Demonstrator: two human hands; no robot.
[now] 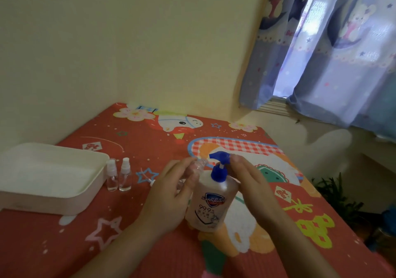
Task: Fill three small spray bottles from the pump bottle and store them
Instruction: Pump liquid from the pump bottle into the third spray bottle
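Note:
A clear pump bottle [211,202] with a blue pump head [218,160] stands on the red patterned cloth. My left hand [171,194] holds a small clear open spray bottle [198,166] under the pump's spout. My right hand [248,183] rests with straight fingers on top of the pump head. Two more small spray bottles [112,175] [125,175], with white caps on, stand upright to the left. A white spray cap [150,181] lies on the cloth near my left hand.
A white lidded box [49,175] sits at the left, close to the two capped bottles. The table [139,140] meets a cream wall at the back. A blue curtain [332,53] hangs at the right, and a green plant [334,194] stands below the table's right edge.

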